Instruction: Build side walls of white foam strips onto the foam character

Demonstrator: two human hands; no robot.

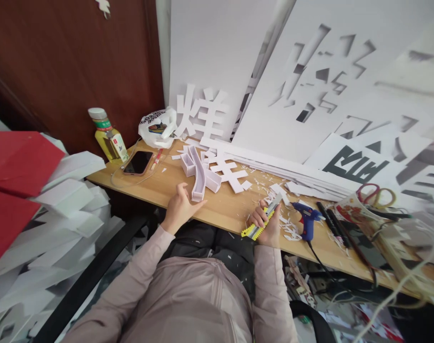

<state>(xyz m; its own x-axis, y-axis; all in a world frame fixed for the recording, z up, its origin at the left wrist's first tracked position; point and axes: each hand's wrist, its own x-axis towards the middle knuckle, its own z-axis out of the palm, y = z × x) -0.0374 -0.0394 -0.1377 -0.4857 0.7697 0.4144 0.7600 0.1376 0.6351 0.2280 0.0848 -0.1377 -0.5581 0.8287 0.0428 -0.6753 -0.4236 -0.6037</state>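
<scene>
My right hand is wrapped round a yellow utility knife, its blade pointing up and away over the table's front edge. Beside the front end of a white foam-board letter piece with raised side walls, my left hand has its thumb and fingers apart, with nothing seen in them. Whether the left thumb touches that piece I cannot tell. Just behind and to its right lies a flat white cut-out character part. A blue glue gun rests right of the knife among white scraps.
A phone, a bottle of yellow liquid and a plastic bag stand at the left. White boards with cut-outs lean at the back. Scissors and black markers are at the right. White box-like pieces pile up left.
</scene>
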